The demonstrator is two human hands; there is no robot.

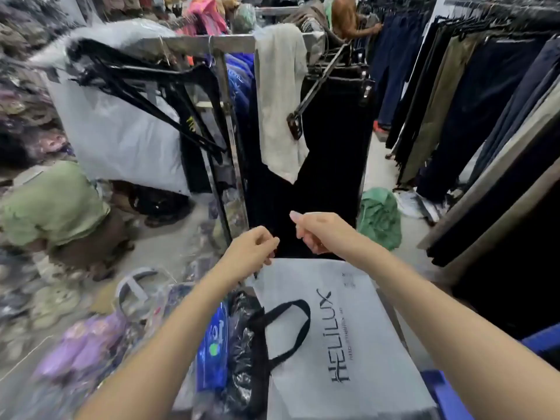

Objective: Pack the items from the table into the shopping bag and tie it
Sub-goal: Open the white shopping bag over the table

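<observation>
grey shopping bag (333, 328) (left hand (251, 250) pinching corner)

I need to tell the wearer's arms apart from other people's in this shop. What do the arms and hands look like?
Both forearms are bare, with no sleeves, gloves or watch in view. The right hand may carry a thin ring, too blurred to confirm; the left hand shows none.

1. A crowded clothing shop, and straight ahead stands a metal garment rack (230, 43) with black hangers (145, 98) bunched on its bar.
2. A pale beige garment (280, 101) is draped over that bar, dark clothes hanging beside it.
3. On the right, rows of dark trousers (485, 101) line another rail.
4. The floor (169, 237) is light and bare-looking, with a crumpled green bag (380, 216) lying on it.
5. At the left, someone in a green shirt (51, 201) crouches among blurred piles of clothes.
</observation>
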